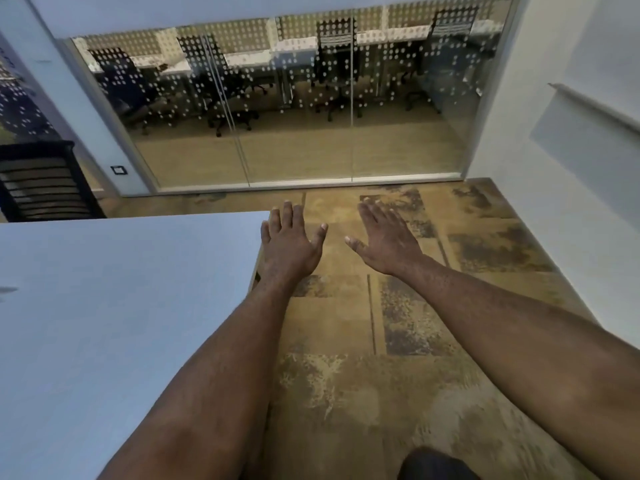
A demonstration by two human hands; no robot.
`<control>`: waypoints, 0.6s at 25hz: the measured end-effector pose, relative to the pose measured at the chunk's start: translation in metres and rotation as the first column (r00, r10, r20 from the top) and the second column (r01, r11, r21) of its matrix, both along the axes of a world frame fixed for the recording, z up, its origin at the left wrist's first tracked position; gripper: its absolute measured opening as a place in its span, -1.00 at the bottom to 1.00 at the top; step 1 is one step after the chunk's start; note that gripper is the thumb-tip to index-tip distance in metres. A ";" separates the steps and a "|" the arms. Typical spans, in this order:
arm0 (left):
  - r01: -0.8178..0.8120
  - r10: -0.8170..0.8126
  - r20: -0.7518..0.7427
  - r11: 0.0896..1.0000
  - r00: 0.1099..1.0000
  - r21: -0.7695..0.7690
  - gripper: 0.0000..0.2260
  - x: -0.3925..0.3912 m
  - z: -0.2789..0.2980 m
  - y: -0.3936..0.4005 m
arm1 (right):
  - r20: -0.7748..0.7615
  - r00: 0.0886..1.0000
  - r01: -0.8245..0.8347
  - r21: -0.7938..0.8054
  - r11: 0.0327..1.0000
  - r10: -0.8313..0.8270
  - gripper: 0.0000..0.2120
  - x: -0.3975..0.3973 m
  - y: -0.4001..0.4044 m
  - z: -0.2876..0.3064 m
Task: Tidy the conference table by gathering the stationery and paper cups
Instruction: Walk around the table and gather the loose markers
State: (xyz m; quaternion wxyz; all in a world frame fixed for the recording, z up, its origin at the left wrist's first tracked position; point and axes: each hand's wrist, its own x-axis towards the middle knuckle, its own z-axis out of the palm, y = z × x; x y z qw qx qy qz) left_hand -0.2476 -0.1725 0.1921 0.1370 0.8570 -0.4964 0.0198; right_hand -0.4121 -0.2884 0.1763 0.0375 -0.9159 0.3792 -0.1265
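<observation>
Evidently at the start or end — left hand (289,242) and right hand (388,239) spread wide, each grip empty, off the bench (121,306) corner; no stationery or cups visible — next move needs locating them.

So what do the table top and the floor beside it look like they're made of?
Table top: probably laminate, pale grey-white, smooth and matte, showing no grain and only soft reflections. Floor: likely carpet tiles, tan with mottled dark patches, with straight seams and a fuzzy, non-reflective look. Both are judged from appearance only.

Dim, soft, slightly blurred, with wide-angle edge distortion
</observation>
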 end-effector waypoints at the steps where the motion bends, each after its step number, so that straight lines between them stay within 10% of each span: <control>1: 0.012 -0.012 -0.013 1.000 1.000 0.002 -0.30 0.010 -0.001 -0.026 | -0.006 1.000 0.022 0.022 1.000 -0.022 -0.24 0.011 -0.025 -0.001; 15: -0.143 0.143 -0.038 0.990 0.989 0.009 -0.30 0.183 -0.021 -0.327 | 0.047 0.982 -0.184 0.004 0.983 0.184 -0.23 0.204 -0.346 -0.010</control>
